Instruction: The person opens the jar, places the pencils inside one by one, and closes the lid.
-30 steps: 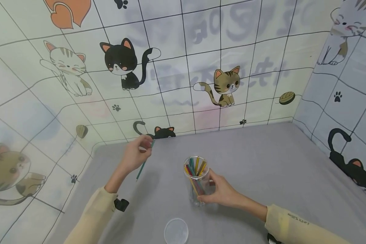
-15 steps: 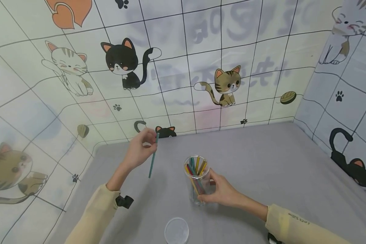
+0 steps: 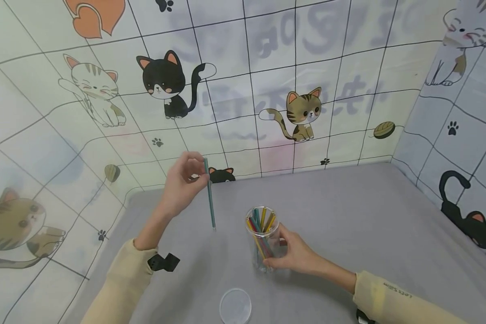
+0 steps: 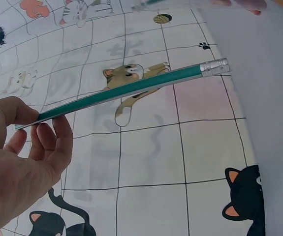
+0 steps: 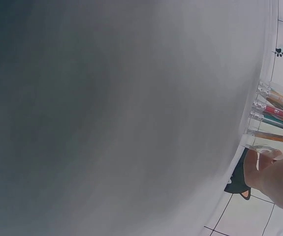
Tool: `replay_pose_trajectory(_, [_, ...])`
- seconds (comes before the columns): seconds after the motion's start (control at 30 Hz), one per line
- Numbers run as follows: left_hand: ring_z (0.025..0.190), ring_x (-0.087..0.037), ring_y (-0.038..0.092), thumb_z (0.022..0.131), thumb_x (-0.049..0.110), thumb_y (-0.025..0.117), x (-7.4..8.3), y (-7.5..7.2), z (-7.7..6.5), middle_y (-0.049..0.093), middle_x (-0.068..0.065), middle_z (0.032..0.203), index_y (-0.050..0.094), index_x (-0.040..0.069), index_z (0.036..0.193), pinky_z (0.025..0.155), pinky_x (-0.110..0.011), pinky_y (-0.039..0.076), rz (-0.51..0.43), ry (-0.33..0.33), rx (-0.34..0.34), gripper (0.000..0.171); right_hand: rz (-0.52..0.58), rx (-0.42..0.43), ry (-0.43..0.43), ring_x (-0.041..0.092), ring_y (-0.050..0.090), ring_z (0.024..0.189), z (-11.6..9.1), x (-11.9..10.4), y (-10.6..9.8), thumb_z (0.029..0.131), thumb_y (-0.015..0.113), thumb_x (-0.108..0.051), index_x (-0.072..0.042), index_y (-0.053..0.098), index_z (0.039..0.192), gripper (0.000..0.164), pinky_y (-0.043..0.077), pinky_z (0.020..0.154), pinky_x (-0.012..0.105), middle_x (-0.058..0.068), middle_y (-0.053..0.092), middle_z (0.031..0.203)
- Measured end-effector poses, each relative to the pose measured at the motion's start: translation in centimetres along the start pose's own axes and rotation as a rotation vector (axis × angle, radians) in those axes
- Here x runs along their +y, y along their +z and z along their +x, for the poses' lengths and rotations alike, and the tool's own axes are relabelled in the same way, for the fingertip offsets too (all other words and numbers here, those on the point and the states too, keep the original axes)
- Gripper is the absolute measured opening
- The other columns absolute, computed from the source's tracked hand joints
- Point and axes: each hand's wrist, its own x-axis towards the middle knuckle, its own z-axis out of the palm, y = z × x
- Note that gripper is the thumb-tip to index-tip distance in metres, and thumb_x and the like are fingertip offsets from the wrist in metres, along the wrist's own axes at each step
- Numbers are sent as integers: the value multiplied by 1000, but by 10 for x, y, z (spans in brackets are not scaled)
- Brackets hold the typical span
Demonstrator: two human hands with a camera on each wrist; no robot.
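My left hand pinches a green pencil near its upper end, between thumb and fingers. It hangs almost upright above the table's far left part. In the left wrist view the pencil shows a silver ferrule at the end away from the fingers. My right hand grips a clear jar from its right side, the thumb in front. Several pencils in yellow, green, red and gold stand in the jar. The right wrist view shows the ferrule ends of those pencils toward the jar's bottom.
A round translucent lid lies on the grey tablecloth in front of the jar. Behind and at both sides rise white cloth walls printed with grid lines and cartoon cats. A black device is strapped at the left wrist.
My left hand has lifted the green pencil and turned it from slanting to nearly upright, its lower end swinging right. The right hand and jar stay in place.
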Motion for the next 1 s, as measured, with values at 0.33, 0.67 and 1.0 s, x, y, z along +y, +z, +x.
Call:
replay_pose_trajectory(0.33, [86, -28, 63, 86, -18, 58, 18, 5, 7, 58, -9, 87, 49, -5, 114, 70, -32, 57, -89, 48, 8, 32, 9, 6, -4, 18, 60, 109, 0, 2, 0, 75, 88, -22, -9, 51, 130, 68, 52, 91, 44, -3, 67, 112])
replay_pose_trajectory(0.67, [79, -25, 61, 85, -21, 55, 32, 8, 11, 55, -8, 81, 46, -7, 113, 74, -34, 55, -209, 51, 63, 32, 8, 9, -2, 18, 60, 109, 0, 1, 0, 74, 88, -22, -9, 52, 128, 66, 52, 91, 44, -3, 67, 112])
replay_pose_trajectory(1.0, [81, -24, 61, 86, -21, 51, 46, 18, 12, 56, -7, 85, 54, 14, 107, 78, -36, 55, -401, 14, 81, 41, 9, 5, 0, 19, 61, 108, 0, -1, 0, 74, 88, -21, -10, 52, 126, 64, 52, 90, 43, -3, 67, 113])
